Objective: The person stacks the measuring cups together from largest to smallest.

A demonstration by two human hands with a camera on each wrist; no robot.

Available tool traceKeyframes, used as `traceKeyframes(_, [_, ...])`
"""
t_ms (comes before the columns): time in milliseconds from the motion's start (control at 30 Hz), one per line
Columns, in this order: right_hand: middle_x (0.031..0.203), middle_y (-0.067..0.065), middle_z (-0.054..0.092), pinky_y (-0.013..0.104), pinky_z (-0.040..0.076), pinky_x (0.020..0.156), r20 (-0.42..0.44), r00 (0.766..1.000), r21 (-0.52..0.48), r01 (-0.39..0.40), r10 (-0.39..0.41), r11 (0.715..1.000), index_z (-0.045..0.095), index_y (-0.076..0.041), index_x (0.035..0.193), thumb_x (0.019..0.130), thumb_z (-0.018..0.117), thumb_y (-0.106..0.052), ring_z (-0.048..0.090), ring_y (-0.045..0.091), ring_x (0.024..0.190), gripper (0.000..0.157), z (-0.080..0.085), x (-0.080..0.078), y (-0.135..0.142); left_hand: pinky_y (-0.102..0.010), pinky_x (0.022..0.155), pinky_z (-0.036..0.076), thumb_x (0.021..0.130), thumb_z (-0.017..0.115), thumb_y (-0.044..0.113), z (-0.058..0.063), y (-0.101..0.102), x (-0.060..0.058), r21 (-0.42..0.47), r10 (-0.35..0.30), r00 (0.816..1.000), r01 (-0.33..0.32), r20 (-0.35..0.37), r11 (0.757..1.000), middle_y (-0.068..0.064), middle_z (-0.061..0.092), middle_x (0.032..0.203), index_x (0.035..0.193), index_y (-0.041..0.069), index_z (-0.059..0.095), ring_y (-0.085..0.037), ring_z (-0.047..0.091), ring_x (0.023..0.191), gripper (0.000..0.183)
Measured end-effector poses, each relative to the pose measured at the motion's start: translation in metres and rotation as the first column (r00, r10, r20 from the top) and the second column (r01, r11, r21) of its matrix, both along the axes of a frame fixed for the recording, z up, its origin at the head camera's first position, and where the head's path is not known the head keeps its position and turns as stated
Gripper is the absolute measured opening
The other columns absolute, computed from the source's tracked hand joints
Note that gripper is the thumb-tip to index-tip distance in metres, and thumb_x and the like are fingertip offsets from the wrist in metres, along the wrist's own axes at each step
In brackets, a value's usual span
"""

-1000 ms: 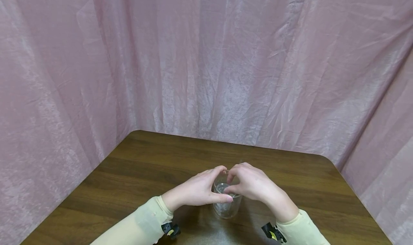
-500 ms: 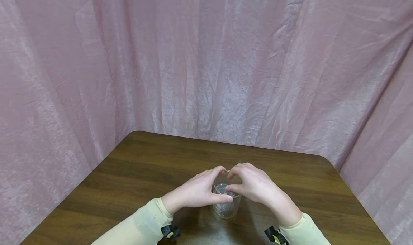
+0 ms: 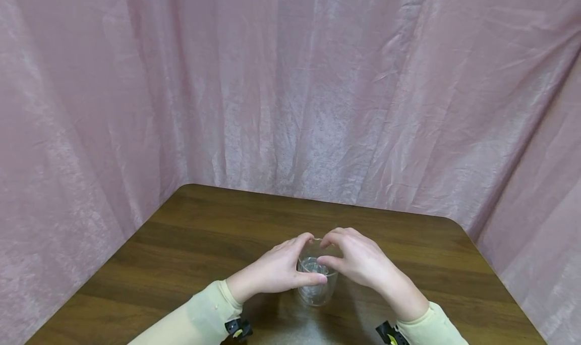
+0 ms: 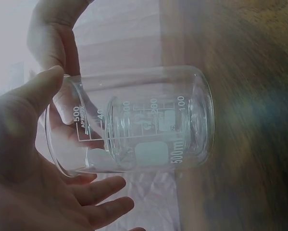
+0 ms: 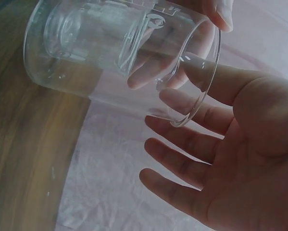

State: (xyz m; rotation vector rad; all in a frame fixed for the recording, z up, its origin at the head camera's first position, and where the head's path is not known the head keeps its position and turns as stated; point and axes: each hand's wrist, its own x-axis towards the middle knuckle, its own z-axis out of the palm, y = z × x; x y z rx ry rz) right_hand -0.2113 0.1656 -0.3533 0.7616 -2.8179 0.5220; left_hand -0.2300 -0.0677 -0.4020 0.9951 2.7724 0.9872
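Observation:
A large clear glass beaker [image 3: 328, 290], marked 500 ml in the left wrist view, stands upright on the table. Inside it sits a smaller glass beaker [image 4: 116, 139], low down near the base. My left hand [image 3: 277, 269] holds the large beaker by its upper part, with the thumb [image 4: 47, 84] across the near side of the rim and the fingers behind. At the mouth hovers my right hand [image 3: 360, 262], its thumb and index finger parted and reaching over the rim into the opening. Its other fingers [image 5: 175, 161] spread loosely outside the glass, and nothing is held between them.
The brown wooden table [image 3: 218, 219] extends behind and to both sides of the beakers. Pink curtains [image 3: 281, 82] hang around its far and side edges. A small black camera mount sits on each pale sleeve [image 3: 204, 304].
My right thumb and index finger have spread slightly apart, and the right wrist has shifted a little to the right. The left hand keeps its grip; the beakers stay in place.

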Motion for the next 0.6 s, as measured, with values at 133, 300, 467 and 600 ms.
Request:
traceKeyframes(133, [0.122, -0.009, 0.073, 0.049, 0.058, 0.092, 0.003, 1.000, -0.019, 0.007, -0.007, 1.000, 0.079, -0.024, 0.113, 0.097, 0.088, -0.034, 0.068, 0.021, 0.118, 0.021, 0.0002, 0.0023, 0.0009, -0.056, 0.111, 0.051, 0.093, 0.075, 0.075, -0.0012, -0.0017, 0.0012, -0.004, 0.011, 1.000, -0.010, 0.012, 1.000, -0.010, 0.061, 0.153, 0.159, 0.013, 0.048, -0.029, 0.059, 0.140, 0.094])
traceKeyframes(300, [0.129, -0.008, 0.073, 0.051, 0.057, 0.097, -0.016, 1.000, -0.045, 0.025, -0.026, 0.999, 0.079, -0.024, 0.119, 0.100, 0.085, -0.033, 0.067, 0.021, 0.124, 0.023, 0.0004, 0.0048, 0.0023, -0.056, 0.112, 0.051, 0.093, 0.077, 0.072, -0.0002, -0.0026, 0.0014, 0.003, 0.011, 1.000, -0.011, -0.004, 1.000, -0.012, 0.058, 0.155, 0.160, 0.008, 0.046, -0.030, 0.058, 0.140, 0.097])
traceKeyframes(467, [0.134, -0.006, 0.073, 0.053, 0.056, 0.102, -0.039, 0.998, -0.070, 0.039, -0.041, 0.997, 0.078, -0.021, 0.125, 0.100, 0.084, -0.035, 0.066, 0.023, 0.130, 0.029, -0.0011, 0.0066, 0.0024, -0.059, 0.116, 0.048, 0.094, 0.078, 0.070, 0.0018, -0.0039, 0.0024, -0.007, 0.013, 1.000, -0.013, -0.011, 1.000, -0.015, 0.051, 0.163, 0.166, 0.004, 0.039, -0.033, 0.054, 0.147, 0.105])
traceKeyframes(600, [0.139, -0.006, 0.071, 0.055, 0.056, 0.104, -0.034, 0.997, -0.085, 0.064, -0.067, 0.994, 0.076, -0.022, 0.132, 0.101, 0.083, -0.038, 0.063, 0.023, 0.136, 0.036, -0.0028, 0.0078, 0.0038, -0.061, 0.121, 0.042, 0.095, 0.075, 0.071, 0.0037, -0.0057, 0.0036, -0.011, 0.023, 1.000, -0.023, 0.018, 1.000, -0.013, 0.039, 0.174, 0.174, 0.008, 0.026, -0.036, 0.044, 0.155, 0.113])
